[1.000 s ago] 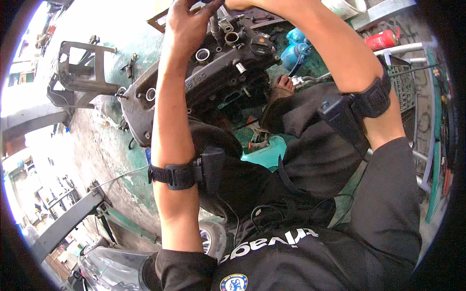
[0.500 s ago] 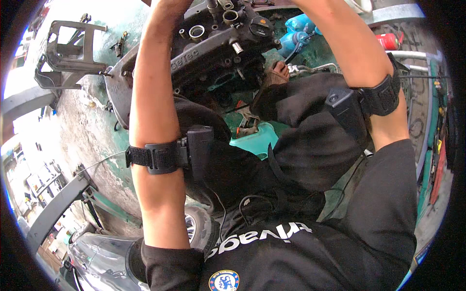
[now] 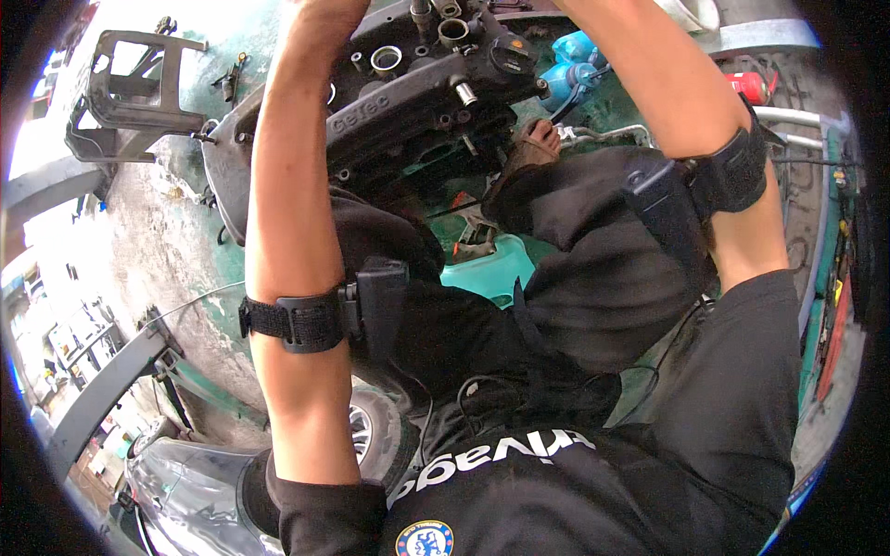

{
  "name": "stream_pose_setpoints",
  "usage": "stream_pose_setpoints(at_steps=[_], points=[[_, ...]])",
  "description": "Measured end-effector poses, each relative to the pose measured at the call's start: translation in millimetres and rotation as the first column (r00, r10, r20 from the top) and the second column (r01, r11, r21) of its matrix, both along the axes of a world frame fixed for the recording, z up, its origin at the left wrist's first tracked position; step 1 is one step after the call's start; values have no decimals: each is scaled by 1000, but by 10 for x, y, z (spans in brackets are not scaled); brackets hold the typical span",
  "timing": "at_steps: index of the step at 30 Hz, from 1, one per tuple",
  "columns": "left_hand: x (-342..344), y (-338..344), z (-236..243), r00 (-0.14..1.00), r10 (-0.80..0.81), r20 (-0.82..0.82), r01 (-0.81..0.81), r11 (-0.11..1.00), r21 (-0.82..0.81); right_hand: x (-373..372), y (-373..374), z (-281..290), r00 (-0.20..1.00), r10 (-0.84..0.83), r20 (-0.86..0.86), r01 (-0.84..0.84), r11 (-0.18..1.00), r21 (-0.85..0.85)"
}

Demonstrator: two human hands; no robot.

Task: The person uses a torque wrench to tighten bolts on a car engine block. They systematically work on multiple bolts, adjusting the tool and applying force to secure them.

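A dark, greasy car engine point(image 3: 408, 100) with a ribbed valve cover lies in front of me, between and below my forearms. It has round open bores on top, a black oil filler cap point(image 3: 508, 56) and a short shiny metal stub point(image 3: 465, 94). My left arm reaches up past the engine's left part. Only the base of my left hand point(image 3: 326, 17) shows at the upper edge, its fingers cut off. My right forearm point(image 3: 640, 56) runs out of the picture above the engine's right end, so my right hand is out of sight. What either hand touches is hidden.
A grey metal stand frame point(image 3: 134, 88) is at the far left. Blue plastic bottles point(image 3: 567, 79) and a red cylinder point(image 3: 744, 88) lie to the right. A turquoise tub point(image 3: 491, 269) sits between my legs. A wheel point(image 3: 375, 431) and shiny grey bodywork point(image 3: 195, 491) are at lower left.
The engine and floor items sit slightly further right and lower in the picture. My left hand's base shows a little differently at the upper edge; both arms keep nearly the same pose.
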State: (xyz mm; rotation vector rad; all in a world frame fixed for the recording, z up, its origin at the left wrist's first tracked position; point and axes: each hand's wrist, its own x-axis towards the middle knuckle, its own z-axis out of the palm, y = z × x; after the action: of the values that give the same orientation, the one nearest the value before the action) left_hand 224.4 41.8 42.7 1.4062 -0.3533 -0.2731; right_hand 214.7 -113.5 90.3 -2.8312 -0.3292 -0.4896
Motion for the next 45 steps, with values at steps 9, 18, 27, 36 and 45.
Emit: stream_pose_setpoints(at_steps=[9, 18, 27, 36, 45], points=[[-151, 9, 149, 920, 295, 260, -374, 860, 347, 544, -63, -211, 938, 219, -268, -318, 850, -420], [-127, 70, 73, 418, 170, 892, -778, 575, 255, 250, 127, 182, 917, 15, -400, -91, 981, -173], [-320, 333, 441, 587, 110, 802, -750, 445, 489, 411, 163, 61, 896, 218, -388, -157, 970, 183], [-726, 379, 703, 979, 67, -194, 10, 929, 371, 462, 72, 38, 951, 120, -284, -208, 930, -302], [-739, 60, 569, 963, 0, -268, 14, 999, 48, 252, -12, 156, 961, 32, -273, -101, 965, -243]])
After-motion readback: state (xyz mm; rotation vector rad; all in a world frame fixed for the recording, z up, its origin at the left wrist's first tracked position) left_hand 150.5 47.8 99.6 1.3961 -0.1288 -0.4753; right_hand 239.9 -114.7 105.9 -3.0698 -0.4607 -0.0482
